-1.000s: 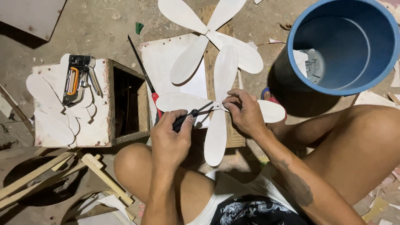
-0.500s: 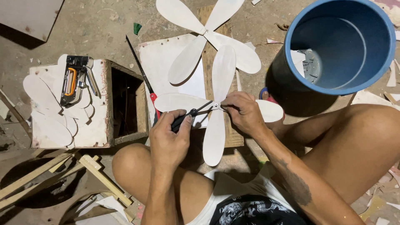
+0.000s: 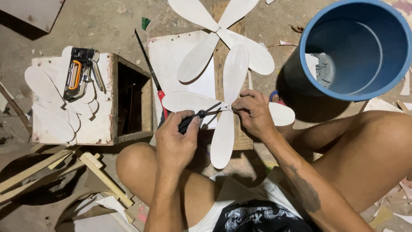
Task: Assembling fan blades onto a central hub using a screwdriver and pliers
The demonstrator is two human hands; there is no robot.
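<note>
Left hand (image 3: 177, 138) clenched around the black handle of a screwdriver (image 3: 198, 116), tip at the hub of a four-petal flat pale cutout (image 3: 223, 112). Right hand (image 3: 254, 112) pinches that hub. Cutout lies on a white board (image 3: 171, 56). Beyond: second petal cutout (image 3: 223, 32), smooth blue plastic bucket (image 3: 356, 47). Left: wooden box (image 3: 103, 124) bearing a staple gun (image 3: 79, 73).

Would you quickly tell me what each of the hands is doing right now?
Left hand: closed on a black-handled tool.
Right hand: fingers pinching the hub of the white petal-shaped piece.
</note>
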